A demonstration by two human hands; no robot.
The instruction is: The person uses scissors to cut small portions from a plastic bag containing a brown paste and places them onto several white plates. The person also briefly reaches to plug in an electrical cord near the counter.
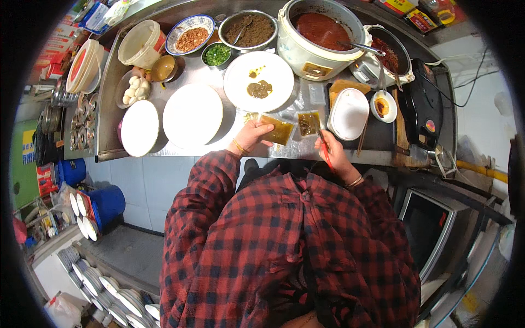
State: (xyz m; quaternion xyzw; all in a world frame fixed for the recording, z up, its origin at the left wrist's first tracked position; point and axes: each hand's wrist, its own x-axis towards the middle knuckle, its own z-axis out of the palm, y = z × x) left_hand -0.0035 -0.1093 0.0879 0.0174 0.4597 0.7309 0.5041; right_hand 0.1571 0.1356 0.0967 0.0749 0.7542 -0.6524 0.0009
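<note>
My left hand (255, 134) pinches a clear sachet of yellow-brown sauce (279, 130) above the front edge of the steel counter. In my right hand (335, 152) are what look like red-handled scissors (325, 148), their tip pointing away from me. A second sauce sachet (307, 124), darker in the middle, lies beside the tip; whether the two touch I cannot tell. Just beyond my hands, a white plate (281, 71) bears dark brown paste and a yellowish oily patch. To my left stand a large white plate (192, 117) and a smaller one (140, 128).
Behind the plates stand a rice cooker of red sauce (301, 61), a bowl of dark crumbly food (256, 30), chopped green onion (217, 54) and a bowl of peanuts (192, 39). White lidded containers (349, 112) and a small sauce bowl (389, 112) sit to the right.
</note>
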